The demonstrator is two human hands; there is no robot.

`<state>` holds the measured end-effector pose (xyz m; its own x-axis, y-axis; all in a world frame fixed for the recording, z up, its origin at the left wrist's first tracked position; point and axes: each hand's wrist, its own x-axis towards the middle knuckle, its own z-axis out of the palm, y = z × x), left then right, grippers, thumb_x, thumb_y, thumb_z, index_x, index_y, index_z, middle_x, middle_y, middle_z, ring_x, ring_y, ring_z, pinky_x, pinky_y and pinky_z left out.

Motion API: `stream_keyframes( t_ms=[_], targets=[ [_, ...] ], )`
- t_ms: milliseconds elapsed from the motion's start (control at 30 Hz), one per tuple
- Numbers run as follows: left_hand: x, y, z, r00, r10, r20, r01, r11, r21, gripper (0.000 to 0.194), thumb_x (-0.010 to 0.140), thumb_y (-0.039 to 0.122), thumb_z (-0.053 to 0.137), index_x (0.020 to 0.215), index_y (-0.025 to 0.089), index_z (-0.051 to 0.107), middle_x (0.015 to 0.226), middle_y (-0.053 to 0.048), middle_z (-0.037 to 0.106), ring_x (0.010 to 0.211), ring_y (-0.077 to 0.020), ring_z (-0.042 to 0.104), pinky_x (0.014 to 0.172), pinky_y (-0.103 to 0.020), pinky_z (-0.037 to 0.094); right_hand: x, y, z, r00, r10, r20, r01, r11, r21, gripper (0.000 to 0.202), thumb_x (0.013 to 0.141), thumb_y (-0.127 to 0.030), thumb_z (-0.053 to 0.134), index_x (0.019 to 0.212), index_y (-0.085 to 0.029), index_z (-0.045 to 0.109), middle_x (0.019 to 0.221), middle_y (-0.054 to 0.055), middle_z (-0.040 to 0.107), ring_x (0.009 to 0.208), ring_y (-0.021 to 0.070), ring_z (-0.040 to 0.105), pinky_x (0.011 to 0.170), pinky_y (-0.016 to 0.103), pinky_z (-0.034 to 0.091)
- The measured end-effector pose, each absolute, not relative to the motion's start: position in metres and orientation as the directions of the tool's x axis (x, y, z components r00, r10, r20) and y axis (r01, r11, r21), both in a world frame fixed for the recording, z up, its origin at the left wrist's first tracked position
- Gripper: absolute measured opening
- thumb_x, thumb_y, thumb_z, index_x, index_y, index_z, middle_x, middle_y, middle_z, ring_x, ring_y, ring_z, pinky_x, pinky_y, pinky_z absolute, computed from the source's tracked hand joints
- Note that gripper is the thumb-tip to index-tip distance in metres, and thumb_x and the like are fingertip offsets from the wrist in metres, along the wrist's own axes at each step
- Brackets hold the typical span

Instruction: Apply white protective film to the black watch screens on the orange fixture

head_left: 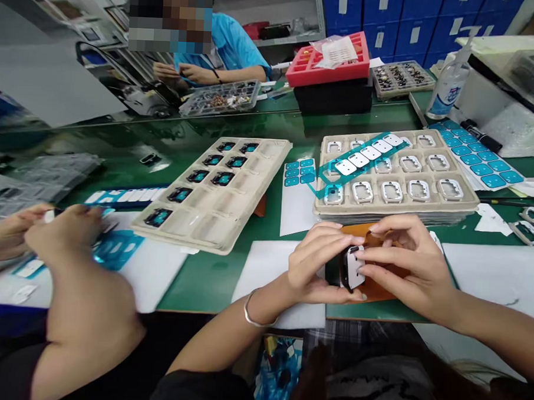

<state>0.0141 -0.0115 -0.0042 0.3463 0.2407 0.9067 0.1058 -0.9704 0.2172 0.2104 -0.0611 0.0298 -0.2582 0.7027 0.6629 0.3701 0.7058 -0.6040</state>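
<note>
My left hand point(311, 264) holds a small smartwatch case point(354, 274) upright on its edge, its black rim toward the palm and its white face to the right. The fingers of my right hand point(409, 274) are closed in against that white face, with the fingertips touching it. An orange sheet point(383, 295) lies under both hands, beside a white foam sheet point(264, 265). Just beyond them stands a beige tray point(399, 211) of white watch frames. A blue film strip point(330, 178) with white adhesive pieces lies across that tray.
To the left, a tilted beige tray point(224, 219) holds several black cases. A co-worker's hands point(66, 232) work at far left; another person point(238, 45) sits opposite. A red bin point(328, 64), a pump bottle point(449, 87) and loose watch frames point(527, 232) are about.
</note>
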Motion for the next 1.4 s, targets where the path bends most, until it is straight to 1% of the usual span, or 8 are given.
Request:
stream_keyframes(
  t_ms=[333,600,700,833,933,1100,1267,1400],
  targets=[
    [0.011,-0.014,0.006,0.495,0.212,0.843,0.154,-0.976,0.156,0.053,0.084,0.05,0.073,0.121,0.015,0.059,0.096,-0.01,0.079,0.081,-0.0181,0.069,0.081,-0.037,0.054,0.216,-0.051,0.031,-0.286,0.846,0.45,0.206,0.513,-0.833,0.015,0.085,-0.035,0.076,0.075,-0.023,0.073,0.103,0.005,0.057,0.093,0.0164,0.062,0.069,0.028,0.058],
    [0.012,-0.01,0.001,0.387,0.254,0.886,0.139,-0.966,0.216,0.058,0.086,0.061,0.064,0.125,0.018,0.062,0.093,-0.009,0.079,0.074,-0.0178,0.068,0.063,-0.032,0.049,0.214,-0.062,0.044,-0.294,0.721,0.628,0.364,0.692,-0.624,0.013,0.09,-0.023,0.069,0.078,-0.023,0.067,0.093,0.004,0.059,0.088,0.0162,0.06,0.073,0.029,0.054],
    [0.008,-0.001,-0.003,0.276,0.335,0.901,0.115,-0.942,0.315,0.051,0.086,0.052,0.068,0.126,0.021,0.062,0.097,-0.008,0.077,0.084,-0.019,0.07,0.068,-0.032,0.053,0.226,-0.064,0.057,-0.303,0.704,0.643,0.358,0.709,-0.607,0.012,0.093,-0.02,0.064,0.081,-0.024,0.065,0.095,0.003,0.064,0.088,0.0153,0.062,0.075,0.028,0.054],
    [0.003,0.015,-0.011,0.136,0.615,0.777,0.107,-0.789,0.605,0.037,0.093,0.043,0.062,0.126,0.026,0.06,0.113,-0.007,0.072,0.103,-0.0184,0.068,0.085,-0.032,0.056,0.275,-0.051,0.069,-0.259,0.806,0.533,0.434,0.59,-0.681,0.007,0.093,-0.029,0.065,0.087,-0.026,0.065,0.085,0.001,0.071,0.08,0.0154,0.067,0.073,0.029,0.053],
    [0.0,0.028,-0.018,-0.026,0.771,0.637,0.199,-0.62,0.759,0.036,0.099,0.045,0.051,0.128,0.025,0.056,0.123,-0.009,0.067,0.117,-0.0199,0.064,0.101,-0.037,0.052,0.321,-0.029,0.062,-0.319,0.914,0.249,0.756,0.404,-0.515,0.023,0.089,-0.048,0.064,0.082,-0.027,0.07,0.075,0.001,0.073,0.063,0.0159,0.064,0.059,0.029,0.046],
    [-0.014,0.052,-0.031,-0.234,0.846,0.479,0.397,-0.367,0.841,0.044,0.102,0.051,0.034,0.133,0.023,0.047,0.139,-0.013,0.056,0.13,-0.0236,0.054,0.109,-0.041,0.046,0.339,0.0,0.038,-0.361,0.894,-0.267,0.907,0.27,-0.322,0.016,0.08,-0.02,0.056,0.07,-0.023,0.067,0.068,0.0,0.071,0.063,0.017,0.065,0.058,0.027,0.04],
    [-0.022,0.074,-0.041,-0.09,0.959,0.267,0.752,-0.111,0.65,0.043,0.1,0.028,0.034,0.142,0.015,0.035,0.145,-0.02,0.049,0.139,-0.0289,0.045,0.115,-0.049,0.037,0.313,-0.003,0.025,-0.228,0.907,-0.353,0.973,0.22,-0.062,0.016,0.078,-0.021,0.061,0.088,-0.023,0.073,0.089,0.007,0.075,0.082,0.0278,0.069,0.063,0.033,0.042],
    [-0.018,0.071,-0.043,-0.068,0.98,0.187,0.846,-0.042,0.531,0.044,0.09,0.027,0.055,0.13,0.013,0.045,0.142,-0.023,0.046,0.135,-0.0361,0.045,0.112,-0.053,0.038,0.311,-0.014,0.015,-0.138,0.965,-0.223,0.982,0.162,0.094,0.037,0.077,-0.027,0.065,0.114,-0.027,0.071,0.101,0.012,0.074,0.089,0.037,0.07,0.06,0.038,0.044]
  ],
)
